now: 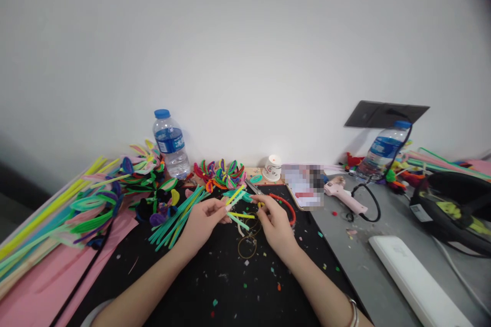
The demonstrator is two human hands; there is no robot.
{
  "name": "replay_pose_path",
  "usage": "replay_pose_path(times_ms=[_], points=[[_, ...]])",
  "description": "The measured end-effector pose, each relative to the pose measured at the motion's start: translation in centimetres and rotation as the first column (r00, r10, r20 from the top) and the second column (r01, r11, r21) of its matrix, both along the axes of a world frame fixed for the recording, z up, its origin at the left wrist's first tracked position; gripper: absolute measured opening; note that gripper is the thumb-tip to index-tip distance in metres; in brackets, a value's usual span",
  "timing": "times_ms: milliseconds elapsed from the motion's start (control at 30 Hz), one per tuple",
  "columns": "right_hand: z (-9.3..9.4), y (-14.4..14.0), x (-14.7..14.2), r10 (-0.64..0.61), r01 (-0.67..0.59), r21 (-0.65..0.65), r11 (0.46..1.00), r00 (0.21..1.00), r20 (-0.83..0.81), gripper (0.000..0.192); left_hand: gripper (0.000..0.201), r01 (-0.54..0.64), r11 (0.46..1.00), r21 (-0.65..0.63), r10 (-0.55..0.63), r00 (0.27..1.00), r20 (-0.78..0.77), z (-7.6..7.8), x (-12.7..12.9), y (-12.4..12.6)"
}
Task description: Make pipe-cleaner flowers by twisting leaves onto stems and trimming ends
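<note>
Your left hand [209,215]: thumb and fingers pinched shut on a few yellow and mint fuzzy strips [242,215], which fan out toward 2 and 4 o'clock from the fingertips, in the gap between your hands, over the black mat [238,291]. Your right hand [274,220]: fingers bent round the yellow handle of the scissors [253,187], blades to 11 o'clock; can't tell how far the blades are spread.

Around your hands: bunch of teal and yellow strips [174,225] just beside the left one, at 9 o'clock. Multicoloured loops [220,176] at 11, water bottle [171,143] upright at 10. Paper cup [272,168] at 1, phone [305,189] between 2 and 3, pink glue gun [345,198] at 3. Thin ring [247,257] at 6, on the mat, scraps scattered about.
</note>
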State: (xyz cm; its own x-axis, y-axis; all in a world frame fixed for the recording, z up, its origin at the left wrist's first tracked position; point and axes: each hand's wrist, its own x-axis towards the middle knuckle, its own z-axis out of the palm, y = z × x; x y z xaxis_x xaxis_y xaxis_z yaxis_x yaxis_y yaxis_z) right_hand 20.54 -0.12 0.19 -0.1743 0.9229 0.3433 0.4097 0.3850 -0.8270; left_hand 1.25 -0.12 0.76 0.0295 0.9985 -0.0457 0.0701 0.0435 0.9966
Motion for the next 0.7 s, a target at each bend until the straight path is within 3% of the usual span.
replay_pose_path(times_ms=[100,200,300,700], points=[[0.7,-0.5,-0.1,0.006,-0.014,0.115,0.993,0.997,0.071,0.021,0.022,-0.05,0.999,0.008,0.05,0.998,0.024,-0.4,0.0,0.1],[1.0,-1.0,-0.4,0.069,-0.106,0.164,0.981,0.974,0.216,0.006,0.021,-0.057,0.998,0.019,0.057,0.998,0.021,-0.5,0.0,0.1],[0.8,-1.2,-0.8,0.116,-0.172,0.154,0.973,0.941,0.319,0.015,0.02,-0.038,0.999,0.039,0.038,0.999,0.002,-0.6,0.1,-0.1],[0.7,-0.7,-0.7,-0.045,0.024,0.134,0.991,0.986,0.159,0.022,0.018,0.087,0.996,0.032,-0.085,0.994,-0.065,-0.8,0.3,-0.1]])
